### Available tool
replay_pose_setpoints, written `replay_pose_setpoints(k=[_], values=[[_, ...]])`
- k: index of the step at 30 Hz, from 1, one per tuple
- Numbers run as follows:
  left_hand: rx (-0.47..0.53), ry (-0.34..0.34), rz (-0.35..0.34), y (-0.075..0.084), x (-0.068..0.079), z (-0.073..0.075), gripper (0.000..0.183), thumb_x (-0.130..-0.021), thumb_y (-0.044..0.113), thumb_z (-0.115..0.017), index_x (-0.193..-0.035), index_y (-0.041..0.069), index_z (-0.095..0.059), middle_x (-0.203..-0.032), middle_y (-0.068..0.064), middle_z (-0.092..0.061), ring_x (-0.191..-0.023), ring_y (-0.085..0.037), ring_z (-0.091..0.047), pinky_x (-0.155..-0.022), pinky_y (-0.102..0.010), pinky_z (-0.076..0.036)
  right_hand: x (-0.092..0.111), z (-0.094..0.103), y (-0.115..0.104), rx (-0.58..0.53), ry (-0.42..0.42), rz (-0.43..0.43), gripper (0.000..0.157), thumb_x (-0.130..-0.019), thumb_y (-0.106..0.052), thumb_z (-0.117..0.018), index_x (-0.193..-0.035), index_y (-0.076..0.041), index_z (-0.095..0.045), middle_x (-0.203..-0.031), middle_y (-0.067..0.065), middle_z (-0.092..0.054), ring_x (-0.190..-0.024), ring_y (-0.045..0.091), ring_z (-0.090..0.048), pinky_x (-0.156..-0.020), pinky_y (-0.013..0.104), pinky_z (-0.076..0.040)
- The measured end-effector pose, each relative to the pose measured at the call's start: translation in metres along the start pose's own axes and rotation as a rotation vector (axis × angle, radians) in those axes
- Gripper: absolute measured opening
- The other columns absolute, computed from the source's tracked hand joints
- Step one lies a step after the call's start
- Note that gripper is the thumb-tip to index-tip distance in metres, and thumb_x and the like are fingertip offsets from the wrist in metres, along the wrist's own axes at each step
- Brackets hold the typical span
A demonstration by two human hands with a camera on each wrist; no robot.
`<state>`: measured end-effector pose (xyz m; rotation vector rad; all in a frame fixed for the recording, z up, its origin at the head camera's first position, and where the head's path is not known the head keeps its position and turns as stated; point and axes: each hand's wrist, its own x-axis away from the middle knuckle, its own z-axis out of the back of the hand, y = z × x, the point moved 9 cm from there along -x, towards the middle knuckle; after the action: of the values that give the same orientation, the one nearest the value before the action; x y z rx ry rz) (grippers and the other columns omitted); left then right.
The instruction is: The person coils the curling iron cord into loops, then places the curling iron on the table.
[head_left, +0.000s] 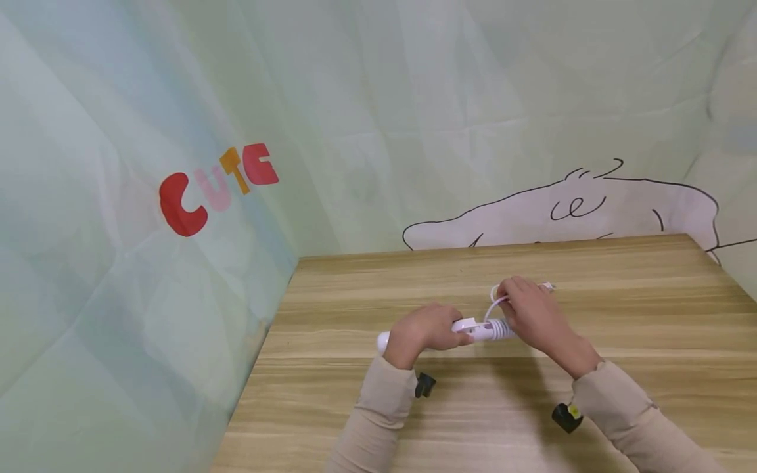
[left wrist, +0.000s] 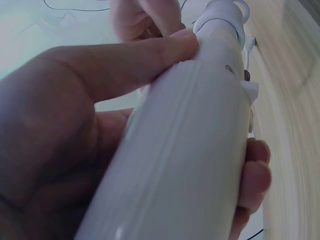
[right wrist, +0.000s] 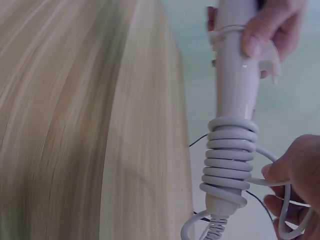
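White wand-shaped appliance (left wrist: pixel 190 135), held over desk (head_left: pixel 331 407). Printed backdrop (head_left: pixel 367 98) behind; black pieces (head_left: pixel 566 418) by both cuffs (head_left: pixel 612 394). Left hand (head_left: pixel 428 327) grips and partly hides it; right hand (head_left: pixel 532 314) pinches loose cord (right wrist: pixel 227 164). Body smooth; cord wound in close turns around one end.

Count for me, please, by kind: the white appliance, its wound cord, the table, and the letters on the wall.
White appliance: 1
Wound cord: 1
Wooden table: 1
Wall letters: 4
Total: 7
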<state>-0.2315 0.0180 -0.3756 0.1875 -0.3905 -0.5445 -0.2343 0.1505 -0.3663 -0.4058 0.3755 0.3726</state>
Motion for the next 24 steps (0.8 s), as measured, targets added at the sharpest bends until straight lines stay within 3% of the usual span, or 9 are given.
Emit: replay_pose_setpoints(k=[5,13,17,24], values=[[0.009,0.003,-0.004,0.0,0.0,0.0,0.026,-0.09,0.041,-0.063,-0.089,0.016,-0.06,-0.076,0.004,-0.056,-0.065,-0.01,-0.048,-0.06,-0.026,-0.039,-0.002,-0.002,0.009,-0.195,-0.033,-0.074,0.007,-0.086,-0.003,-0.062,-0.092,-0.005,-0.062,-0.088,0.008,-0.063,-0.081,0.021,-0.059,-0.071,0.039,-0.049],[0.02,0.006,0.004,-0.003,0.0,-0.002,0.026,-0.089,0.041,-0.064,-0.089,0.015,-0.061,-0.076,0.004,-0.057,-0.065,-0.01,-0.049,-0.06,-0.025,-0.04,-0.002,-0.003,0.014,-0.434,-0.16,-0.2,0.017,-0.087,-0.002,-0.054,-0.095,-0.006,-0.067,-0.099,0.01,-0.067,-0.086,0.021,-0.06,-0.073,0.034,-0.046],[0.022,0.016,0.028,-0.007,0.0,-0.002,0.027,-0.088,0.042,-0.065,-0.088,0.015,-0.062,-0.076,0.004,-0.057,-0.065,-0.011,-0.049,-0.06,-0.025,-0.04,-0.005,0.0,0.008,-0.477,-0.229,-0.175,0.021,-0.084,0.0,-0.052,-0.095,-0.007,-0.069,-0.099,0.009,-0.069,-0.085,0.019,-0.059,-0.072,0.033,-0.045],[0.042,0.007,0.082,-0.014,0.0,-0.005,0.028,-0.087,0.042,-0.067,-0.093,0.014,-0.064,-0.077,0.004,-0.058,-0.065,-0.011,-0.049,-0.059,-0.026,-0.04,-0.009,0.004,-0.01,-0.373,-0.356,-0.026,0.035,-0.074,0.004,-0.054,-0.101,-0.011,-0.069,-0.1,0.004,-0.068,-0.085,0.018,-0.056,-0.069,0.034,-0.045]])
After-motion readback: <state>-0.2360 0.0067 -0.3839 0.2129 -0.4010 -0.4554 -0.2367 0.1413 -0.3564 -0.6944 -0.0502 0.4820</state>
